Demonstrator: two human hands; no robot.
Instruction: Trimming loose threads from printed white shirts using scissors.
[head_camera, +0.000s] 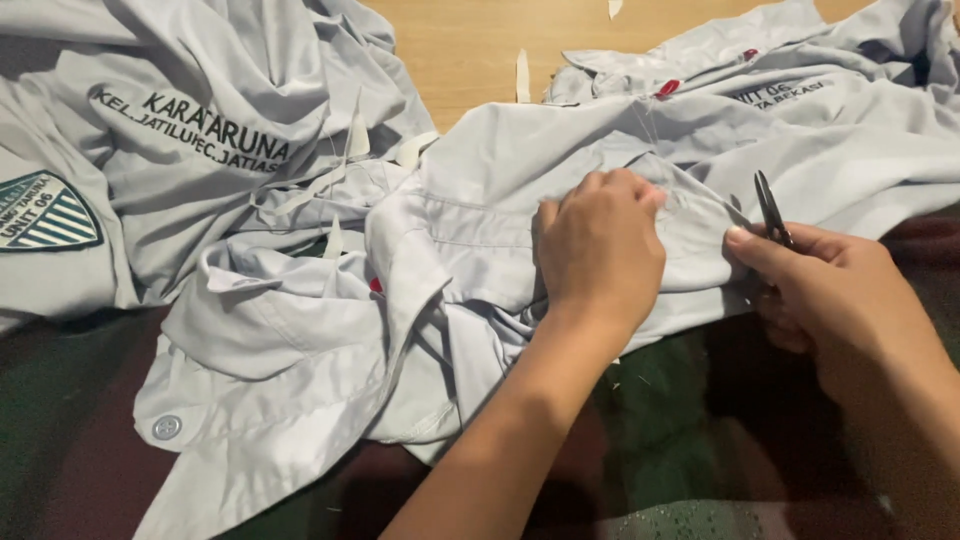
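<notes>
While pale grey shirts lie heaped across the work surface, a person bends over one of them with a small cutting tool.

Counter: the wooden counter (470, 50) shows bare only at the far edge, where loose fabric strips (522, 75) lie; a dark cloth covers the near side.
Shirt pile, left: a heap of grey shirts (200, 130) with dark lettering and a green striped badge (45, 212) sits pushed aside, apart from the hands.
Shirt pile, far right: more shirts (800, 90), red tabs (668, 88) showing, lie bunched behind the one in hand.
Shirt in hand: the middle shirt (470, 230) is spread across the centre, apparently so a seam lies flat and reachable; a button (166, 427) shows at its lower left.
Left hand: the left hand (600, 250) presses down on the cloth, fingers curled into a fold, grip closed on the shirt to hold it taut.
Right hand: the right hand (830, 290) has its grip closed around thread snips (770, 208), blades pointing up just beside the shirt's edge, near the left hand.
</notes>
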